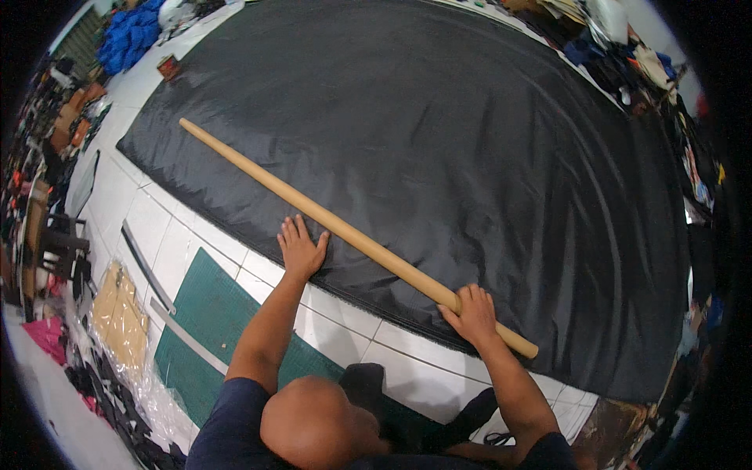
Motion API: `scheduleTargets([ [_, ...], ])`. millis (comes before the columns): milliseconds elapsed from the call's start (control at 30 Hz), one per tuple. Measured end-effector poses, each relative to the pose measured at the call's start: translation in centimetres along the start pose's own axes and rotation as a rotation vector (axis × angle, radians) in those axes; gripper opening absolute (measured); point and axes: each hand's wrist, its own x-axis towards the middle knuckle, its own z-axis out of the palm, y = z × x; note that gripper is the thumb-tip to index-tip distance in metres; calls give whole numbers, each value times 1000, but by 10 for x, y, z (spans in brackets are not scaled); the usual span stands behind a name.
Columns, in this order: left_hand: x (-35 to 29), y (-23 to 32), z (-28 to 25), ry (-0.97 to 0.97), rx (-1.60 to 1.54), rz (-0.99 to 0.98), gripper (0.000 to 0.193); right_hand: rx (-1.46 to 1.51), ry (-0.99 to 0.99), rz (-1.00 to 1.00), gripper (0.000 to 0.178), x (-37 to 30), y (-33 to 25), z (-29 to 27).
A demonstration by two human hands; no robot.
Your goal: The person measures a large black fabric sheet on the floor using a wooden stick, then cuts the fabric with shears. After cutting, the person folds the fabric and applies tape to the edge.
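**Right hand (474, 315) clasps a long, straight tan cardboard-like tube (364, 244) on a broad, glossy black fabric sheet (376, 117)**

Taking the view as a clock face, the tube lies across the sheet from 10 o'clock to 4 o'clock. The right hand, at 4 o'clock, is curled over it near its lower end, thumb on the left side. The left hand (302, 249), toward 9 o'clock from the centre, presses flat on the sheet near its edge, fingers spread, holding nothing; its thumb is just beside the tube. The two hands are well apart.

At 8 o'clock, a flat dark-green mat (211, 294) lies on the white tiled floor (149, 215), with a thin silver-grey strip (188, 337) partly across it. A small red can-shaped container (168, 67) stands between 10 and 11 o'clock, beside the sheet's edge.
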Motion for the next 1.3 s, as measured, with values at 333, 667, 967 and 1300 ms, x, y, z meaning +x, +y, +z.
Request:
scheduleTargets([
  [333,-29,16,7,57,110,281,90,-124,-13,53,55,29,-22,15],
  [667,-48,28,10,95,96,415,90,-159,37,426,57,-21,43,-1],
  [967,-60,44,21,-3,85,436,90,-202,203,712,55,-87,119,-14],
  [1300,-56,33,8,-35,176,328,87,-203,312,1058,56,-167,194,-22],
])
